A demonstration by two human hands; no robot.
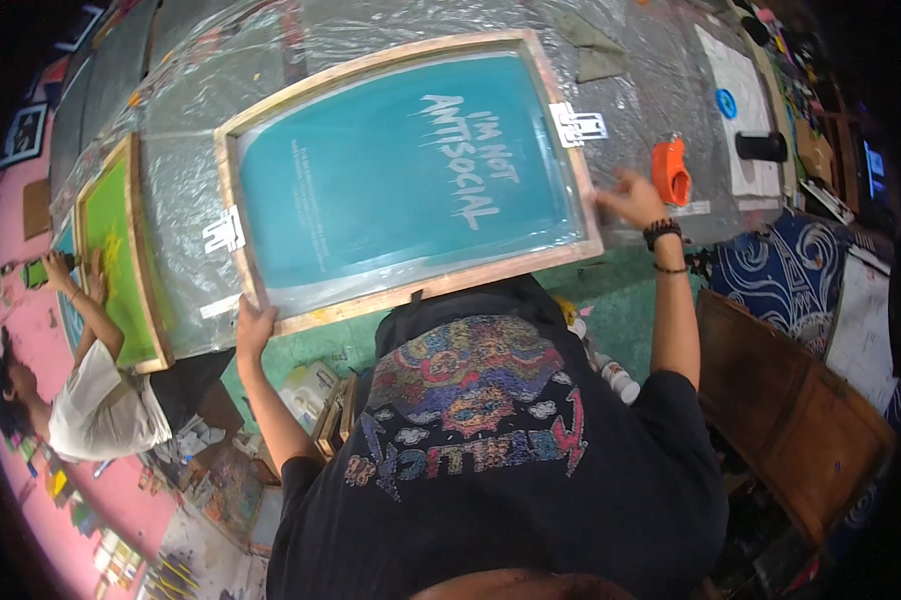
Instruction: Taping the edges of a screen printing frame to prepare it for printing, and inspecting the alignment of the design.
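A screen printing frame (411, 180) lies in front of me. It has a pale wooden border and teal mesh with white hand-drawn lettering. My left hand (257, 325) grips its near left corner, thumb along the wood. At the near right side, the fingers of my right hand (629, 200) are bent against the border's outer edge; their undersides are hidden. White metal hinge clamps sit at the frame's left edge, one clamp (224, 231), and at its right edge, another clamp (579, 125). To the right of my right hand stands an orange tape dispenser (672, 172).
Clear plastic sheeting (371, 25) covers the table. At right are a black cylinder (761, 147) and a blue tape ring (726, 103). A co-worker (106, 405) at left handles a yellow-green screen frame (121, 260). A brown chair (791, 410) stands on the right.
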